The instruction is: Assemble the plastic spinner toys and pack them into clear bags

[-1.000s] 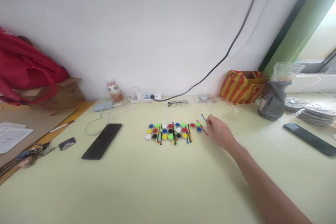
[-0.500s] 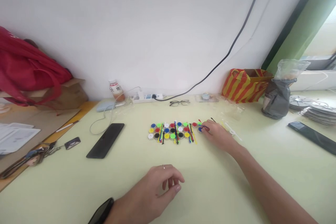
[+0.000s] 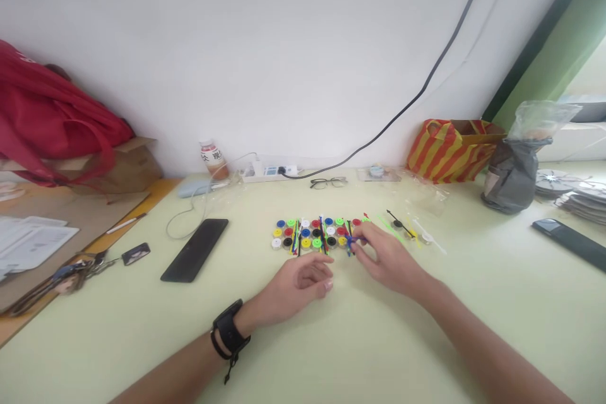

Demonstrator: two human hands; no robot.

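Rows of small round coloured discs (image 3: 288,231) with clear rims lie on the table, and bundles of thin coloured arrows (image 3: 323,233) stand between their columns. My right hand (image 3: 391,259) pinches a small blue piece (image 3: 350,242) at the right end of the rows; its exact shape is blurred and partly behind my fingers. Just in front of the rows, my left hand (image 3: 296,284) hovers with loosely curled fingers, thumb apart, holding nothing. To the right of my right hand are a black arrow (image 3: 400,225), a yellow arrow (image 3: 416,237) and a white arrow (image 3: 433,240).
A black phone (image 3: 195,250) lies to the left, another phone (image 3: 568,246) far right. Along the wall are a bottle (image 3: 214,159), a power strip (image 3: 269,173), glasses (image 3: 328,183), a striped bag (image 3: 452,150) and a grey bag (image 3: 510,177). Keys (image 3: 83,268) rest at left.
My right hand has moved left and toward me with the blue piece in its fingers. My left hand has moved forward, close to the rows. The view has shifted slightly.
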